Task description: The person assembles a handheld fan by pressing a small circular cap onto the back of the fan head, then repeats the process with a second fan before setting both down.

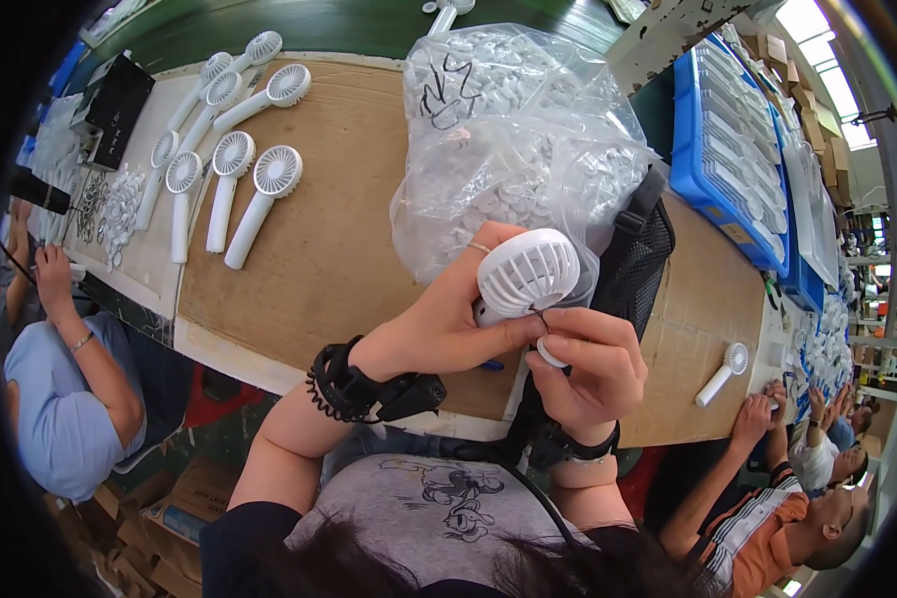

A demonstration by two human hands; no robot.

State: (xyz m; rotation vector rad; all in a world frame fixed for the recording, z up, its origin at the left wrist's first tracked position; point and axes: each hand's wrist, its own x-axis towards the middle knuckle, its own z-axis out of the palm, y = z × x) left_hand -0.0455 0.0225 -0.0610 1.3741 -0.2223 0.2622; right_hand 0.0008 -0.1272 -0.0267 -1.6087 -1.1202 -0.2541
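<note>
My left hand (439, 324) grips a white handheld fan (530, 271) from its left side, its slatted round head turned up. My right hand (603, 364) is closed at the fan's lower edge and pinches a small white round piece (552, 353) between thumb and fingers. Thin dark wires (540, 315) show between the fan and my right fingertips. Most of the fan's handle is hidden by my hands. Right behind the fan lies a clear plastic bag (498, 130) filled with many small white parts.
Several finished-looking white fans (265, 204) lie on the brown board at the left, beside loose small parts (123, 214) and a black box (115, 108). A black mesh pouch (636, 264) and a blue tray (680, 149) are to the right. One fan (724, 375) lies near a co-worker (767, 498).
</note>
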